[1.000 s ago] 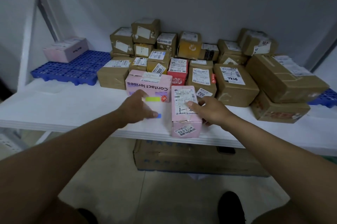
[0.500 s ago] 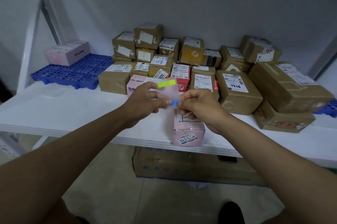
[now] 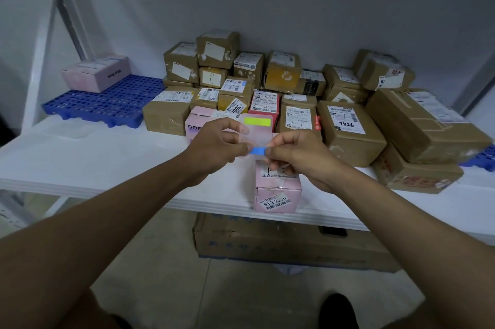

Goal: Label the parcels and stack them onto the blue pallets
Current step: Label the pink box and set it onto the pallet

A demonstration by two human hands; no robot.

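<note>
Both hands, left hand [image 3: 217, 145] and right hand [image 3: 297, 153], pinch the blue label [image 3: 257, 151] between them.

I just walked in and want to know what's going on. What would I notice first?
First, two hands in the middle: the left hand holds a clear sticker sheet with a yellow-green sticker, while the right hand pinches a blue sticker. Just below stands a pink parcel at the white shelf's front edge. Behind is a big heap of brown parcels, with a blue pallet on the left.
</note>
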